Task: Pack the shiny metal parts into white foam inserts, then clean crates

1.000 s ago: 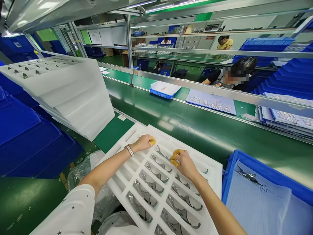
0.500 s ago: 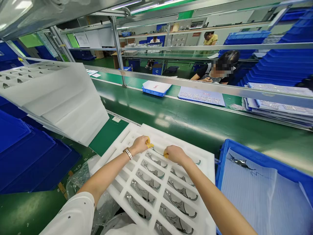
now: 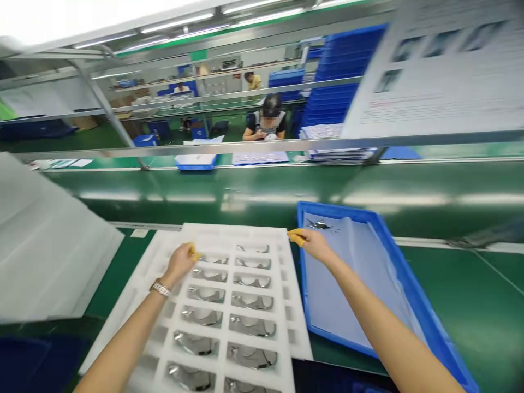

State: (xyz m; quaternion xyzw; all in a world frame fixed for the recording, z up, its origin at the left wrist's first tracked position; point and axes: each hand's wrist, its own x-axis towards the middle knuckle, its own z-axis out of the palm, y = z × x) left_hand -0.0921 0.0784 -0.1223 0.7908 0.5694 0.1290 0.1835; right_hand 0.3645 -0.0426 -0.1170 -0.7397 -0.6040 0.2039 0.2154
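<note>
L hand (image 3: 180, 263) sits at top edge of white foam tray (image 3: 262, 232), fingers bunched, yellow finger cots (image 3: 192, 252) on them; can't tell if it's gripping anything. R hand (image 3: 309, 244) reaches over L rim of blue plastic crate (image 3: 413, 295), fingertips pinched together, nothing visible between them, so closed but grip unconfirmed. Curved silver metal parts (image 3: 251, 326) sit one per cell in tray, prob so polished faces don't rub. One shiny curved metal part (image 3: 318, 224) lies on pale blue sheet liner (image 3: 347, 284) at crate's far end; liner likely a cushion. Cots likely keep prints off metal. Tray and crate just beside each other on green work bench (image 3: 470, 284), stacked white foam sheets (image 3: 49, 234) to L.
</note>
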